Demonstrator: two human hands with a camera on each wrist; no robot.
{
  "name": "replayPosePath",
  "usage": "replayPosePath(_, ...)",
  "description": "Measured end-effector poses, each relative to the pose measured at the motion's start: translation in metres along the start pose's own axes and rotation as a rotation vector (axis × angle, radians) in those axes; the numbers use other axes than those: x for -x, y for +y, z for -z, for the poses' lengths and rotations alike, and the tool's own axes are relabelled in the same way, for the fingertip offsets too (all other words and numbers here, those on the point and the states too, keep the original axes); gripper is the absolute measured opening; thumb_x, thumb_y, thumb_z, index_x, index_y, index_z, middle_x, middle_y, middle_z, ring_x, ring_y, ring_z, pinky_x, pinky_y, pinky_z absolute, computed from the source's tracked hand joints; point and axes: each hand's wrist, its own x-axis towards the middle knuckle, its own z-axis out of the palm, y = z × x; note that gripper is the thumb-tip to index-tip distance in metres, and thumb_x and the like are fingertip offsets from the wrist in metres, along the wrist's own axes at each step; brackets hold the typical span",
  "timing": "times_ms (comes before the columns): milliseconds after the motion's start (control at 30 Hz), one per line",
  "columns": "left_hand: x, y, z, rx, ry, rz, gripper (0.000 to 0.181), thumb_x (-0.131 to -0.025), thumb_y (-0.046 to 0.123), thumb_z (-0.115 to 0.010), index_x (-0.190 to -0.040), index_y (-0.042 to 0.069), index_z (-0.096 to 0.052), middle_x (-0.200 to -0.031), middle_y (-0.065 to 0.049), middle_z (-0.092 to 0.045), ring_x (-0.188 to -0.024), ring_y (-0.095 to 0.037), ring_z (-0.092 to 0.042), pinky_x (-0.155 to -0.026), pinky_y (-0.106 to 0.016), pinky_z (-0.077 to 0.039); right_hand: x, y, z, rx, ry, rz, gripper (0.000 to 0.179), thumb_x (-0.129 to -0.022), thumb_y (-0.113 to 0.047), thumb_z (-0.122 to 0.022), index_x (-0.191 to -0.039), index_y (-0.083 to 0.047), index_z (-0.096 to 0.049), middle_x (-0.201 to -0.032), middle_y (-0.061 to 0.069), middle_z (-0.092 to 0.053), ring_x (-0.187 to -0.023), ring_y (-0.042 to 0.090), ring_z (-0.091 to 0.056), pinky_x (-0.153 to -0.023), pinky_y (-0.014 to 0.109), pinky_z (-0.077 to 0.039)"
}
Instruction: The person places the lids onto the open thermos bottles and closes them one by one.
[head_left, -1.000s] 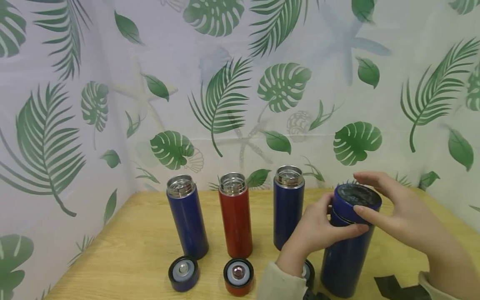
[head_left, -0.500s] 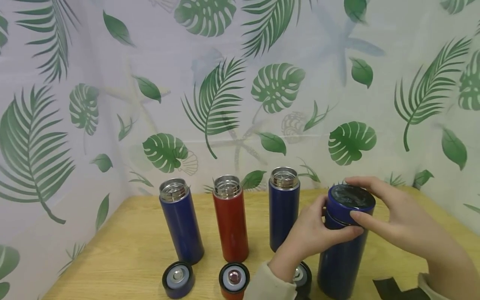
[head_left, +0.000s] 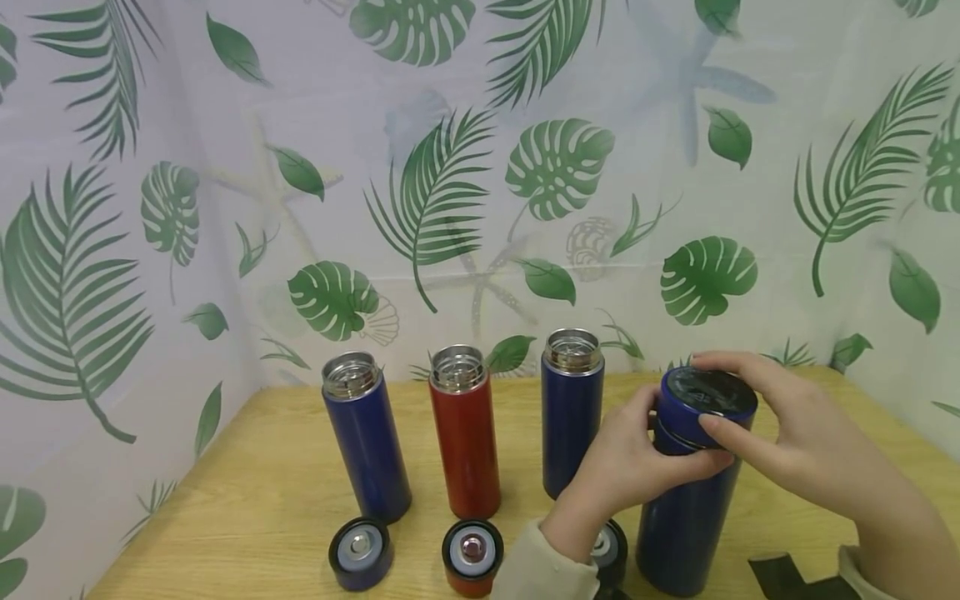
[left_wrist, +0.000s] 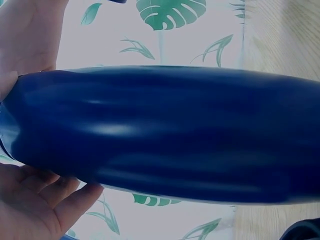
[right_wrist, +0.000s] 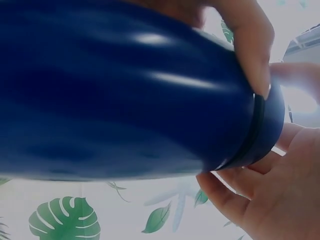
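The head camera looks forward and down from farther back, over the counter (head_left: pixel 262 467) toward the leafy wall (head_left: pixel 480 225). Both wrist cameras sit close to the blue bottle (head_left: pixel 684 525) at the head frame's lower right; it crosses each wrist frame sideways. All three views share that bottle and wall.

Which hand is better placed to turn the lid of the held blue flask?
Probably the right hand: its grip spans the lid, while the left hand grips lower, around the flask, and could steady it.
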Motion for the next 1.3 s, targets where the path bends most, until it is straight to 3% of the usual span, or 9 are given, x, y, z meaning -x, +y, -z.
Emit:
replayPosePath(100, 0.0, 0.0, 0.001, 0.002, 0.001, -0.008, 0.047, -0.071, 0.026, -0.074, -0.111, 0.021, -0.05, -0.094, 0.017, -0.053, -0.084, 0.002, -0.051, -0.066, -0.017, -0.044, -0.001, -0.003, 0.0, 0.034, 0.009, -0.023, 0.049, -0.072, -0.007, -0.072, -0.117, -0.009, -0.052, -0.11, 0.003, -0.055, -0.095, 0.004, -0.049, -0.078, 0.008, -0.03)
replayPosePath(200, -0.001, 0.0, 0.001, -0.002, 0.004, -0.013, 0.047, -0.071, 0.025, -0.074, -0.111, 0.02, -0.05, -0.095, 0.017, -0.054, -0.085, 0.002, -0.051, -0.067, -0.017, -0.044, -0.002, -0.004, -0.001, 0.045, 0.005, -0.07, 0.05, -0.071, -0.013, -0.074, -0.116, -0.008, -0.052, -0.109, 0.007, -0.055, -0.096, 0.019, -0.049, -0.081, 0.028, -0.037)
replayPosePath(333, -0.001, -0.001, 0.001, -0.014, 0.012, -0.013, 0.044, -0.071, 0.025, -0.074, -0.108, 0.019, -0.051, -0.093, 0.017, -0.054, -0.084, 0.002, -0.051, -0.068, -0.017, -0.043, -0.004, -0.004, -0.004, 0.054, 0.0, -0.131, 0.051, -0.071, -0.02, -0.075, -0.114, -0.005, -0.053, -0.106, 0.014, -0.054, -0.095, 0.03, -0.045, -0.07, 0.05, -0.036)
replayPosePath(700, -0.001, -0.001, 0.001, -0.019, -0.003, 0.01, 0.045, -0.072, 0.026, -0.073, -0.11, 0.021, -0.05, -0.097, 0.017, -0.053, -0.089, 0.002, -0.051, -0.07, -0.018, -0.043, -0.01, -0.006, -0.014, 0.084, 0.024, -0.204, 0.055, -0.07, -0.031, -0.074, -0.111, -0.001, -0.052, -0.1, 0.015, -0.046, -0.093, 0.032, -0.036, -0.067, 0.046, -0.032)
replayPosePath(867, -0.001, -0.001, 0.001, -0.02, 0.007, 0.015, 0.047, -0.071, 0.029, -0.074, -0.111, 0.023, -0.05, -0.098, 0.017, -0.053, -0.089, 0.001, -0.051, -0.07, -0.018, -0.043, -0.007, 0.0, -0.011, -0.021, -0.012, -0.18, 0.057, -0.078, -0.022, -0.068, -0.124, -0.002, -0.043, -0.115, 0.02, -0.042, -0.104, 0.037, -0.035, -0.075, 0.053, -0.03)
replayPosePath(1000, -0.001, -0.001, 0.002, -0.003, 0.006, 0.021, 0.05, -0.07, 0.029, -0.074, -0.113, 0.023, -0.049, -0.097, 0.017, -0.053, -0.089, 0.001, -0.051, -0.068, -0.019, -0.044, -0.002, 0.009, -0.006, -0.131, -0.037, -0.118, 0.06, -0.08, -0.006, -0.063, -0.133, -0.009, -0.034, -0.125, 0.01, -0.043, -0.115, 0.015, -0.037, -0.092, 0.031, -0.029)
replayPosePath(1100, -0.001, -0.001, 0.002, 0.004, 0.002, 0.027, 0.051, -0.071, 0.028, -0.074, -0.114, 0.023, -0.049, -0.096, 0.017, -0.053, -0.088, 0.001, -0.051, -0.068, -0.019, -0.044, 0.001, 0.013, -0.004, -0.169, -0.037, -0.065, 0.065, -0.078, 0.002, -0.063, -0.134, -0.012, -0.032, -0.126, -0.009, -0.043, -0.112, -0.005, -0.035, -0.086, 0.008, -0.024)
replayPosePath(1167, -0.001, -0.002, 0.002, 0.008, 0.0, 0.033, 0.051, -0.071, 0.028, -0.074, -0.114, 0.023, -0.049, -0.096, 0.017, -0.053, -0.088, 0.001, -0.051, -0.067, -0.019, -0.044, 0.002, 0.015, -0.003, -0.176, -0.032, -0.04, 0.066, -0.077, 0.005, -0.063, -0.133, -0.011, -0.032, -0.123, -0.019, -0.041, -0.111, -0.007, -0.035, -0.085, 0.006, -0.024)
replayPosePath(1300, -0.001, -0.002, 0.001, 0.007, -0.003, 0.039, 0.051, -0.07, 0.029, -0.075, -0.114, 0.023, -0.048, -0.095, 0.017, -0.053, -0.087, 0.001, -0.051, -0.067, -0.019, -0.044, 0.003, 0.015, -0.001, -0.152, -0.033, -0.034, 0.065, -0.076, 0.004, -0.064, -0.132, -0.012, -0.034, -0.12, -0.024, -0.041, -0.109, -0.008, -0.037, -0.084, 0.005, -0.025)
